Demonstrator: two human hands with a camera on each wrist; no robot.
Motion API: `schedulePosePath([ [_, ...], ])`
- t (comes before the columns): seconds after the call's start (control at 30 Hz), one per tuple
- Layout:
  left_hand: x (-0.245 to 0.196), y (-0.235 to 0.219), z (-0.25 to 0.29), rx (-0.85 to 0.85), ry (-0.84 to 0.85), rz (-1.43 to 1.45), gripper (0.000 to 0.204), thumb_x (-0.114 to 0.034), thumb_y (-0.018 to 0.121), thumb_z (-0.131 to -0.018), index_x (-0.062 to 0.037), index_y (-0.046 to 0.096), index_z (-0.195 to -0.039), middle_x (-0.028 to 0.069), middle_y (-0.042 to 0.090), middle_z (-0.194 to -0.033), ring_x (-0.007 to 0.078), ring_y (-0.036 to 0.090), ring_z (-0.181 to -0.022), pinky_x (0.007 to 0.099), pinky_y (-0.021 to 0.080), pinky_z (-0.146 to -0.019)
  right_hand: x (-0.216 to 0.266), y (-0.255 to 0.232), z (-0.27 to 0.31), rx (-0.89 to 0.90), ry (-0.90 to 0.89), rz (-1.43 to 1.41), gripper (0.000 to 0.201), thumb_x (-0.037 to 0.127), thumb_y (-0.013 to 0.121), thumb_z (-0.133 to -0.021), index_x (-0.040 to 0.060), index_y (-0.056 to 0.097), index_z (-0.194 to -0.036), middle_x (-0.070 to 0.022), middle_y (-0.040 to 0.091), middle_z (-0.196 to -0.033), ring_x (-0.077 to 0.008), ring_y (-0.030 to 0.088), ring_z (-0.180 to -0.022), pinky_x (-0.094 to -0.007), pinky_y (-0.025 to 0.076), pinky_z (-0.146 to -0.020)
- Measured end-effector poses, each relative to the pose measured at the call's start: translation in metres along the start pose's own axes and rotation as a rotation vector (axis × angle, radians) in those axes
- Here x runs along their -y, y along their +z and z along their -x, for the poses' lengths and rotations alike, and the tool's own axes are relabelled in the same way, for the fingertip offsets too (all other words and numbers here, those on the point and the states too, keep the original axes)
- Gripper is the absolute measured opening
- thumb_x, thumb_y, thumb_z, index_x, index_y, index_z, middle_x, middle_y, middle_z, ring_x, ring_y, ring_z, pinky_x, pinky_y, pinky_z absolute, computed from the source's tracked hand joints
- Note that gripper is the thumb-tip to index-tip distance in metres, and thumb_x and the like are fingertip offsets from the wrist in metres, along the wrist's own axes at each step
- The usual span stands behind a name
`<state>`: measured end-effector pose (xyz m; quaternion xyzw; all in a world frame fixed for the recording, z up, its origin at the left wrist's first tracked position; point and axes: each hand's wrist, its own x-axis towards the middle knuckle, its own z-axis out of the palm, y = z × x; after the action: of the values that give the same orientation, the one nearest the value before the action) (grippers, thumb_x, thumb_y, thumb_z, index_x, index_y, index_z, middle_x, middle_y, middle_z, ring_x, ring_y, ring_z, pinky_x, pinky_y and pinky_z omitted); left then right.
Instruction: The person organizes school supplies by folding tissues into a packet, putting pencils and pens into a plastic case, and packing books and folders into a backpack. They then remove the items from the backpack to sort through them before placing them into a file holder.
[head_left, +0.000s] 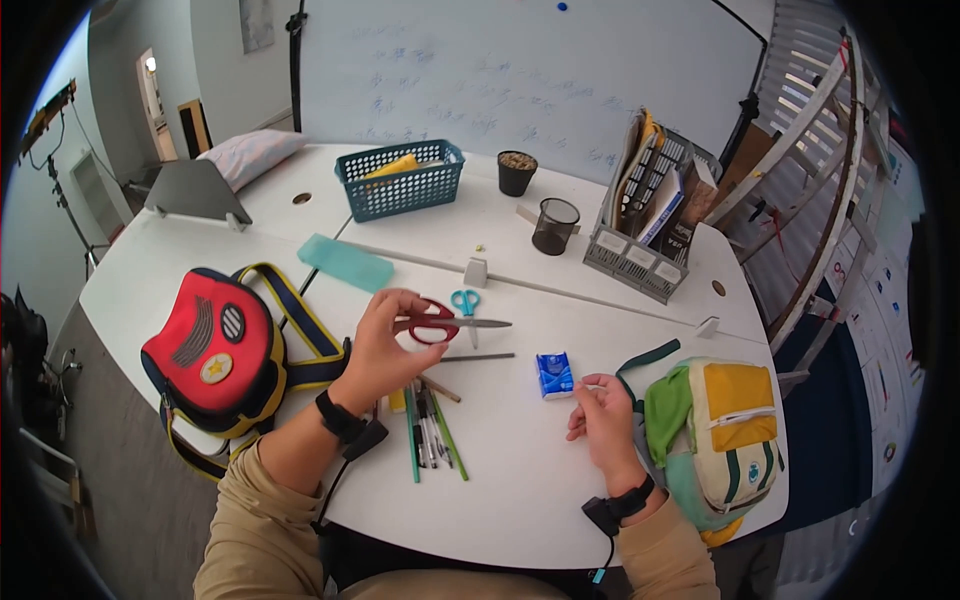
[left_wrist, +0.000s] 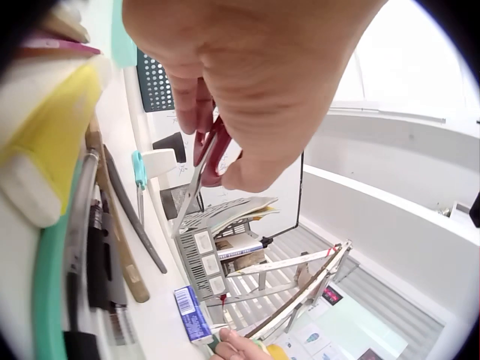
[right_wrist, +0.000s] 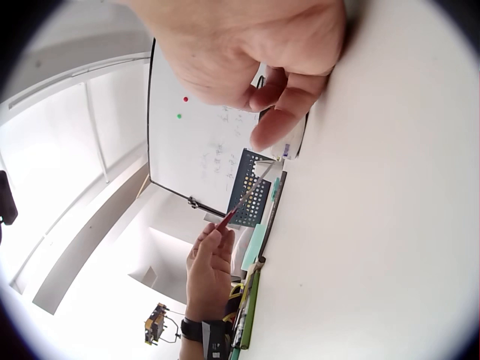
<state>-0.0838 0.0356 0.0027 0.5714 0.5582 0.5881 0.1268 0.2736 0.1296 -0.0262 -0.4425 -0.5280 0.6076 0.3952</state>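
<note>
Above the table, my left hand grips a pair of scissors by their dark red handle, blades pointing right. In the left wrist view, the scissors show between thumb and fingers. My right hand is low over the table, fingers loosely bent with nothing held. Its fingertips are right beside a blue packet. Smaller scissors with teal handles lie just beyond the red pair. Several pens and pencils lie below my left hand, near a yellow-and-white piece.
A red backpack lies at left, a yellow-and-green backpack at right. Farther back are a teal pouch, a blue basket, a mesh cup, a pot and a grey file box.
</note>
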Motion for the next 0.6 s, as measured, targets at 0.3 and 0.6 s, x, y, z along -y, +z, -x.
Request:
schedulePosePath([
  [0.3, -0.010, 0.002, 0.009, 0.196, -0.171, 0.551, 0.064, 0.003, 0.088, -0.091, -0.0018, 0.056, -0.146, 0.0109, 0.064, -0.135, 0.0200, 0.074, -0.127, 0.0394, 0.063, -0.117, 0.012, 0.016, 0.018, 0.131, -0.598, 0.429, 0.036, 0.011, 0.085, -0.105, 0.0003, 0.069, -0.135, -0.0096, 0.074, -0.109, -0.0133, 0.074, -0.094, -0.0266, 0.061, -0.079],
  [0.6, -0.034, 0.006, 0.018, 0.187, -0.071, 0.728, 0.077, 0.009, 0.082, -0.094, -0.0006, 0.046, -0.161, 0.0130, 0.061, -0.142, 0.0226, 0.067, -0.133, 0.0454, 0.065, -0.113, 0.062, 0.078, 0.006, 0.602, -0.107, 0.358, 0.028, 0.010, 0.068, -0.116, -0.0061, 0.074, -0.138, -0.0102, 0.082, -0.113, -0.0173, 0.079, -0.097, -0.0324, 0.064, -0.091],
])
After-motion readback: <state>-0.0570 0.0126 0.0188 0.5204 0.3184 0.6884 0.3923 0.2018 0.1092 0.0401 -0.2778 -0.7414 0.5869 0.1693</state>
